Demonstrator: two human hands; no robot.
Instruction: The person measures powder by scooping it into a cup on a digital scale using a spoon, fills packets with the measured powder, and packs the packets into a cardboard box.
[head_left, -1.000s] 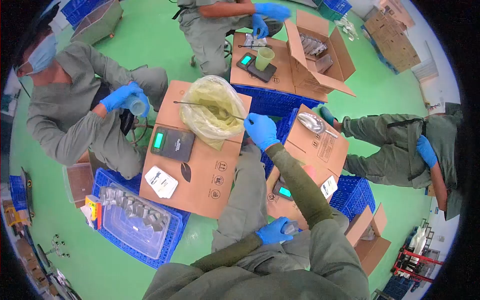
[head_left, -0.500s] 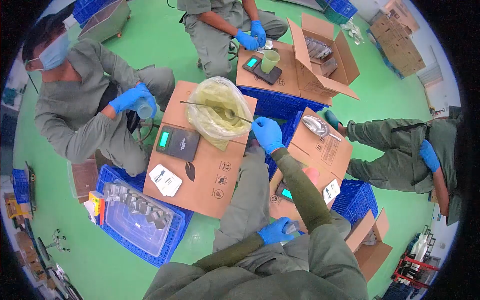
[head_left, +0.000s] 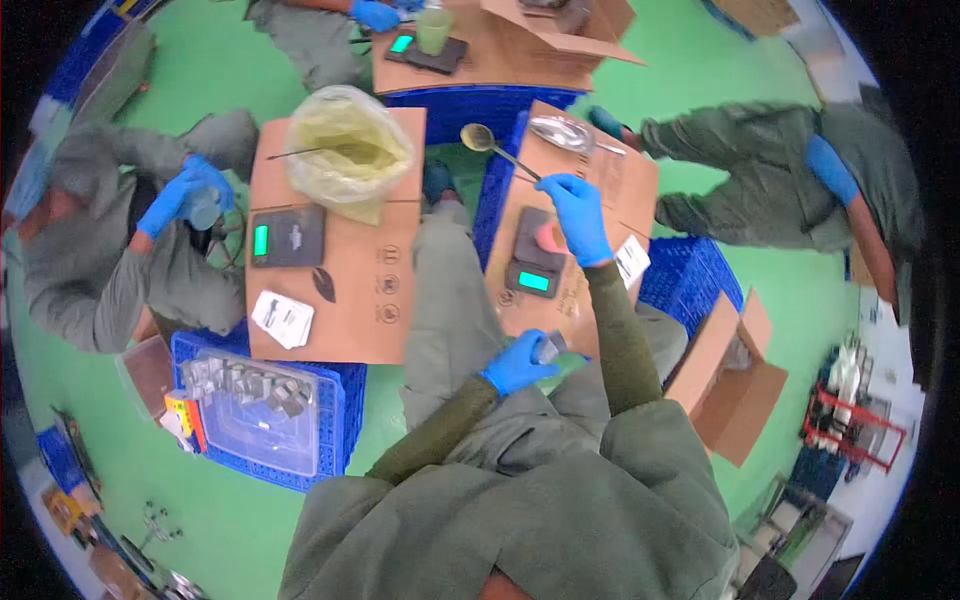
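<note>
My right hand (head_left: 580,215), in a blue glove, grips the handle of a long-handled spoon (head_left: 478,137). The spoon's bowl points to the far left, over the gap between the two boxes. Below that hand, a pink cup (head_left: 549,237) stands on a black digital scale (head_left: 534,282) with a lit green display. My left hand (head_left: 520,364), also gloved, is closed around a small silvery see-through pouch (head_left: 549,347) near my lap. The pouch's contents cannot be made out. A metal scoop (head_left: 562,132) lies at the far end of the right cardboard box (head_left: 625,185).
On the left box (head_left: 350,300) sit an open plastic bag (head_left: 350,150) with a spoon in it, another scale (head_left: 288,237) and white cards (head_left: 283,318). A tray of silvery pouches (head_left: 262,420) rests on a blue crate. Co-workers sit left and ahead; another person is at right.
My right hand has lifted the spoon away from the plastic bag and carried it over to the right box. My left hand still holds the pouch. The camera view has shifted.
</note>
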